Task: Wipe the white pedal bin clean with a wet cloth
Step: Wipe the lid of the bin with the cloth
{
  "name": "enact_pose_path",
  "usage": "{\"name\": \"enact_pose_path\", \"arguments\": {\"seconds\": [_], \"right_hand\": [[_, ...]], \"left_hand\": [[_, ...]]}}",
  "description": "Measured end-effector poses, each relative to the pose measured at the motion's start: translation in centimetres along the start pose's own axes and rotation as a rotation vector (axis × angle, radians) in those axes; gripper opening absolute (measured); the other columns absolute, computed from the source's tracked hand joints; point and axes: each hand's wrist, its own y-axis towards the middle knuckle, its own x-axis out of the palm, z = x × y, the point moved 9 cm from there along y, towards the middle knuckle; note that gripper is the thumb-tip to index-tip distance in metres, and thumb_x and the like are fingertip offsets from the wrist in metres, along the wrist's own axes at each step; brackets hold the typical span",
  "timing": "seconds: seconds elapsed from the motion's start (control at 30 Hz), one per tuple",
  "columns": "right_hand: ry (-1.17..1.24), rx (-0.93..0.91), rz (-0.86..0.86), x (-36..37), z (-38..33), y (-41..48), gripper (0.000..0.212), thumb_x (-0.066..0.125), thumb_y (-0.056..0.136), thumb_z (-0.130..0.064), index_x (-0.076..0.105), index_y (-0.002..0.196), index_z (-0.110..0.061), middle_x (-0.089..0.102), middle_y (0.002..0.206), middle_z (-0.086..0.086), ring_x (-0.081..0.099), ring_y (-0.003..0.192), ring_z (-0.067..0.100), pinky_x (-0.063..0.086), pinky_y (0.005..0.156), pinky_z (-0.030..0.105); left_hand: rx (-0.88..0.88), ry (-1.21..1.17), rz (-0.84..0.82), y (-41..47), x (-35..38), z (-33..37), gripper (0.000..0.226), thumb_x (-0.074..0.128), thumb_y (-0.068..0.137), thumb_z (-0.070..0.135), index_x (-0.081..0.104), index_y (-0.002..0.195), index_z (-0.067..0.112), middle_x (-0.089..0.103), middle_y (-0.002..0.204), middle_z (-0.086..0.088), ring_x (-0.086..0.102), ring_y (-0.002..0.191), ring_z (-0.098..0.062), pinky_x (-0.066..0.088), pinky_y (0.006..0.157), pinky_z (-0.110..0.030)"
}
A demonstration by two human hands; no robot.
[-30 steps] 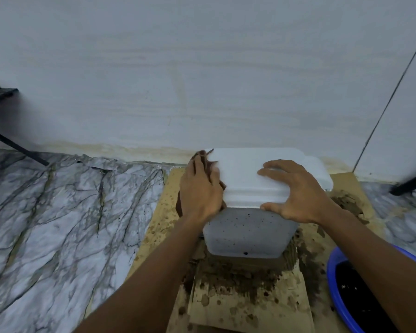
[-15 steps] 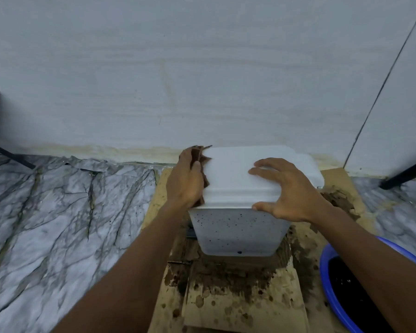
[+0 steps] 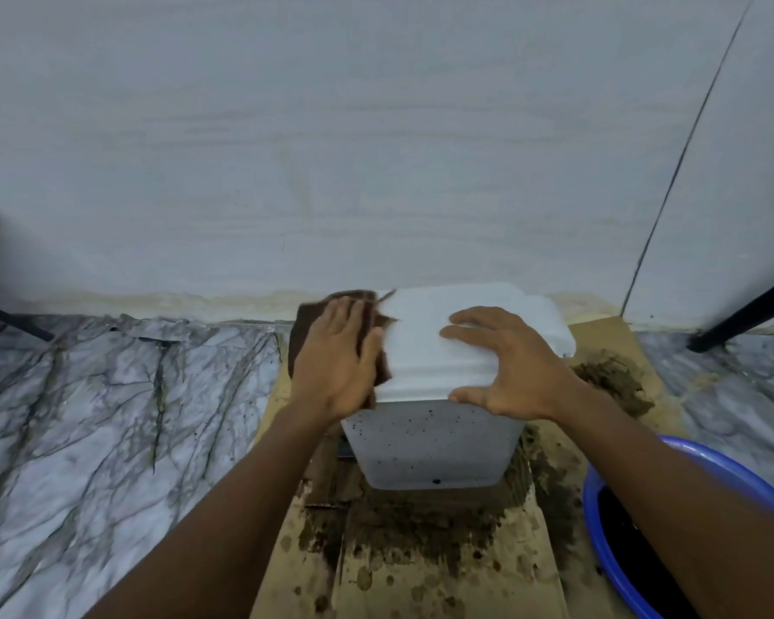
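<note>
A: We find the bin (image 3: 430,444) upright on stained cardboard (image 3: 443,574) on the floor, just in front of the pale wall (image 3: 376,149). Its lid is down.

B: Agreed. We note dark specks across the near face of the bin, and wet brown marks on the cardboard around its base.

A: Left hand (image 3: 336,364): fingers extended, palm pressed flat on a brown cloth (image 3: 299,332) against the upper left side of the bin, at lid level. We record a flat press, not a closed grip; the cloth shows above and beside the fingers.

B: Right hand (image 3: 506,364): spread wide over the lid's near right part, fingers on top, thumb on the front edge. We read it as an open grip touching the lid, wrapped round nothing.

A: To the right, partly cut off by the frame, we see a blue basin (image 3: 608,475) with dark contents; we cannot tell what they are.

B: A clump of brown dirt (image 3: 617,377) lies on the cardboard right of the bin. Marble-pattern floor (image 3: 108,417) lies to the left.
</note>
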Motion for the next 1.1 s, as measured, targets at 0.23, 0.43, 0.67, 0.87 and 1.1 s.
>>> {"name": "enact_pose_path", "arguments": {"seconds": [0.23,0.43,0.67,0.87,1.1], "right_hand": [[0.006,0.008,0.008,0.0,0.1,0.0,0.082,0.084,0.067,-0.055,0.053,0.14,-0.033,0.042,0.151,-0.012,0.031,0.143,0.014,0.026,0.121,0.043],[-0.019,0.01,-0.021,-0.3,-0.5,-0.1,0.082,0.082,0.07,-0.055,0.051,0.142,-0.034,0.04,0.153,-0.012,0.028,0.146,0.013,0.022,0.123,0.042],[-0.051,-0.003,-0.014,-0.4,-1.0,-0.6,0.084,0.083,0.069,-0.052,0.05,0.144,-0.03,0.039,0.154,-0.01,0.027,0.147,0.015,0.018,0.123,0.039],[-0.084,-0.013,-0.014,-0.2,-0.9,-0.6,0.085,0.081,0.07,-0.051,0.049,0.145,-0.031,0.039,0.155,-0.01,0.027,0.147,0.014,0.021,0.123,0.041],[-0.012,0.019,-0.031,-0.3,-0.6,-0.5,0.085,0.085,0.068,-0.052,0.051,0.143,-0.032,0.038,0.154,-0.011,0.026,0.147,0.013,0.019,0.124,0.038]], "left_hand": [[0.012,0.06,0.066,-2.8,1.1,3.9,0.075,0.002,0.102,0.052,0.024,0.161,0.012,0.022,0.169,-0.006,0.011,0.158,-0.021,-0.004,0.125,-0.032],[0.117,0.038,-0.165,3.1,1.0,2.0,0.062,0.023,0.108,0.051,0.021,0.163,0.022,0.014,0.171,0.002,0.005,0.158,-0.014,0.0,0.125,-0.03],[0.124,0.112,-0.029,-1.9,0.9,3.0,0.075,0.001,0.101,0.058,0.016,0.163,0.019,0.011,0.17,0.002,0.001,0.158,-0.014,-0.006,0.127,-0.032],[0.308,0.048,-0.212,1.9,2.1,4.7,0.068,0.011,0.104,0.061,0.012,0.163,0.026,0.006,0.171,0.006,-0.006,0.154,-0.003,-0.007,0.123,-0.025],[-0.009,0.069,-0.088,1.0,0.8,-0.7,0.073,0.011,0.104,0.058,0.012,0.164,0.018,0.007,0.172,-0.005,-0.002,0.159,-0.02,0.001,0.129,-0.041]]}}
